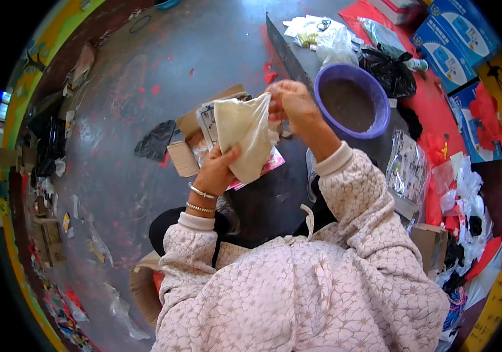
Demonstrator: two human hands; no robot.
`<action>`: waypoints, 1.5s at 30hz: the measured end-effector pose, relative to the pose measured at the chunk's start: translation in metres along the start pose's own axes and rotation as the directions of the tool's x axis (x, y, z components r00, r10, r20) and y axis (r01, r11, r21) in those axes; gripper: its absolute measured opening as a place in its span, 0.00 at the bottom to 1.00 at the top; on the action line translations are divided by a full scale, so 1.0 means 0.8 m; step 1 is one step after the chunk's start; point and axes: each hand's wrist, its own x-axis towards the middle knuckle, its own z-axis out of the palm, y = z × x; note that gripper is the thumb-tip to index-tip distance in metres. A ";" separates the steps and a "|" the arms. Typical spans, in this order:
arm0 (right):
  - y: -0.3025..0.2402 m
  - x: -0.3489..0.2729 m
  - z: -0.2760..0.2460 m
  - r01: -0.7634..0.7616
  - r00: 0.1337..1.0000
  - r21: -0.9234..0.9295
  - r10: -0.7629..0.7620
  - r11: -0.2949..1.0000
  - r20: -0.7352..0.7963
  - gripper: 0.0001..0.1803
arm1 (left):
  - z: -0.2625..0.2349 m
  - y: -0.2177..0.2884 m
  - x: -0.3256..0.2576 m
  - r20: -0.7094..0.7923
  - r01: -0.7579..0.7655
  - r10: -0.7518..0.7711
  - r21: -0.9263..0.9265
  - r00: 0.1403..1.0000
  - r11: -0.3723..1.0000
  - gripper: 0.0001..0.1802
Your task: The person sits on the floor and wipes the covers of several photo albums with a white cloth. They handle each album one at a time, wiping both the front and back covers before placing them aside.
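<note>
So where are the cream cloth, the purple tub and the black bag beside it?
Cream cloth (240,130): head view, middle of its broad face.
Purple tub (383,104): head view, right side of its wall.
Black bag (390,75): head view, its crumpled middle.

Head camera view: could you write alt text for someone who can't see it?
A person's left fingers hold a cream cloth, right fingers pinching its upper corner, above an open cardboard box; a purple basin stands to the right.

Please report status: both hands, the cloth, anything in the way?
Left hand holds cream cloth low; right hand pinches upper corner. Cloth partly hides cardboard box. Purple basin right of right hand.
</note>
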 end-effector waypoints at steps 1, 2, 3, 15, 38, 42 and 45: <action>-0.001 0.002 -0.002 0.044 0.994 0.007 -0.043 0.999 -0.097 0.13 | 0.000 -0.001 -0.001 -0.004 0.006 -0.006 -0.089 1.000 0.996 0.24; 0.001 0.000 -0.003 0.088 0.978 0.007 -0.085 0.996 -0.192 0.13 | 0.000 -0.003 -0.003 -0.009 0.010 -0.012 -0.177 1.000 0.984 0.24; 0.002 -0.001 -0.007 0.095 0.986 -0.019 -0.097 0.995 -0.133 0.13 | -0.001 -0.001 0.000 -0.003 -0.002 0.002 -0.215 1.000 0.977 0.23; 0.032 -0.020 0.014 0.187 0.953 -0.318 -0.093 0.930 0.289 0.18 | -0.008 0.004 0.014 -0.098 -0.129 0.098 -0.378 0.990 0.917 0.22; 0.010 -0.019 -0.025 -0.153 0.919 -0.170 0.203 0.973 0.339 0.16 | -0.029 0.038 -0.002 -0.077 -0.268 0.257 -0.280 0.963 0.922 0.24; -0.012 -0.023 -0.020 0.164 0.934 -0.146 -0.106 0.976 0.340 0.33 | -0.032 0.028 -0.017 0.040 -0.080 0.088 -0.177 0.995 0.981 0.22; -0.023 -0.034 -0.006 0.346 0.828 -0.113 -0.246 0.931 0.504 0.41 | -0.020 0.022 -0.018 0.097 0.027 -0.020 -0.075 0.995 0.997 0.19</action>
